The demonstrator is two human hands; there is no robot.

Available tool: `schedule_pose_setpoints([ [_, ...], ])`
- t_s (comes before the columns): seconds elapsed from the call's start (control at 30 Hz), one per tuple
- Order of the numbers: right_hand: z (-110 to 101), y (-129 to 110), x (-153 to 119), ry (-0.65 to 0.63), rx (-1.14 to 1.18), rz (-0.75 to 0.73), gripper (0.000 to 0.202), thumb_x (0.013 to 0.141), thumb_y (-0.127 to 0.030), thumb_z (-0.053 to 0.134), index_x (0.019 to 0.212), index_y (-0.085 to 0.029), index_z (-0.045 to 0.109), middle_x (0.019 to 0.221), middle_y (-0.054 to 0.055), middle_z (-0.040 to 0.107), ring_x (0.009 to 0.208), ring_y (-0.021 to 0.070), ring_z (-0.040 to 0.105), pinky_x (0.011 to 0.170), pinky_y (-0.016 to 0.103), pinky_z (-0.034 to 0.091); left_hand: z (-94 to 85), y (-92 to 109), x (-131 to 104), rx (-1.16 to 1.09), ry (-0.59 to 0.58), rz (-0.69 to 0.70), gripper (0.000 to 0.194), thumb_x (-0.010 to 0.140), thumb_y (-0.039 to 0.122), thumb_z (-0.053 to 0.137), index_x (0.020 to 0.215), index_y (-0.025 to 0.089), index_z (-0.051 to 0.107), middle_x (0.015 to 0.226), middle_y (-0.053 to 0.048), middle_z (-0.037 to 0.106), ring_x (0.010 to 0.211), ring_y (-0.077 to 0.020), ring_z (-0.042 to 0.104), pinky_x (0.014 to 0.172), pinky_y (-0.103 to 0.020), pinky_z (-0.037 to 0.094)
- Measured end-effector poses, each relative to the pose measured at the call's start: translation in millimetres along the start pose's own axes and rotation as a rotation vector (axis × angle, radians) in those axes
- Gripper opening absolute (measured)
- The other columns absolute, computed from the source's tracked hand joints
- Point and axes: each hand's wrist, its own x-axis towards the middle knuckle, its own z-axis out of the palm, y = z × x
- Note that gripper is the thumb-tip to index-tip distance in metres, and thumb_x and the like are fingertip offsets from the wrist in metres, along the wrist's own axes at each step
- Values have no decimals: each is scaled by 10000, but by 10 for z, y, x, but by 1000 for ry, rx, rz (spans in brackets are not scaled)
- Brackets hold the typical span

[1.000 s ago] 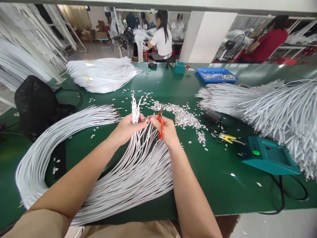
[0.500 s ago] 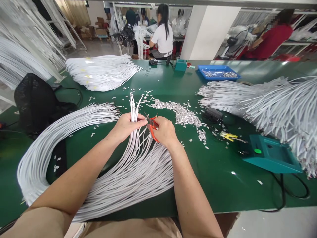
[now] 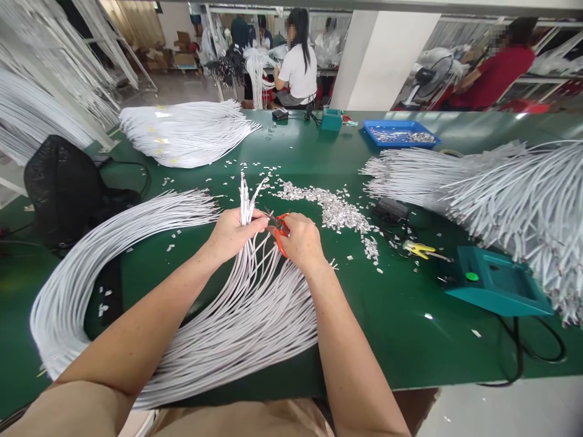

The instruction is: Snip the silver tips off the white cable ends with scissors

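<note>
White cables (image 3: pixel 250 328): upper ends upright in left hand (image 3: pixel 234 234), fingers clamped on bunch; lengths spread on green surface (image 3: pixel 373 340) below both hands, partly hidden by left forearm. Right hand (image 3: pixel 304 244) closed around red-handled cutters (image 3: pixel 279 227), tips by left thumb; blade contact too small to tell. Blue tray (image 3: pixel 403 145): small scraps (image 3: pixel 421 137) inside. Black bag (image 3: pixel 64 188): contents hidden.
</note>
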Motion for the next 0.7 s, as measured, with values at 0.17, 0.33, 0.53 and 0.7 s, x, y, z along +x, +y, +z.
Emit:
schedule_pose_setpoints([
  [0.17, -52, 41, 10, -36, 249, 73, 177, 807, -294, 658, 676, -176, 641, 790, 43, 647, 720, 162, 561, 643, 287, 387, -1, -9, 5, 32, 15, -1, 245, 763, 392, 684, 870, 180, 745, 710, -13, 691, 625, -152, 588, 623, -280, 436],
  [0.33, -134, -37, 18, 67, 903, 240, 111, 747, -286, 672, 791, -204, 733, 818, 6, 692, 738, 143, 606, 727, 292, 458, 8, 1, 1, 61, 49, 10, 265, 722, 407, 730, 870, 187, 736, 794, -25, 716, 715, -181, 633, 701, -309, 469],
  [0.53, -113, -169, 22, 106, 1170, 335, 85, 667, -276, 734, 725, -216, 749, 745, -11, 679, 706, 133, 575, 757, 311, 456, 32, 61, -28, 74, 29, 7, 242, 709, 372, 744, 847, 174, 720, 861, -40, 725, 795, -199, 651, 777, -330, 485],
  [0.7, -55, -151, 33, 93, 1301, 432, 110, 621, -287, 767, 669, -198, 723, 669, -24, 629, 605, 103, 491, 640, 276, 408, 53, 32, -33, -114, -20, 5, 363, 729, 294, 742, 1061, 179, 652, 808, -1, 699, 766, -167, 654, 822, -334, 482],
])
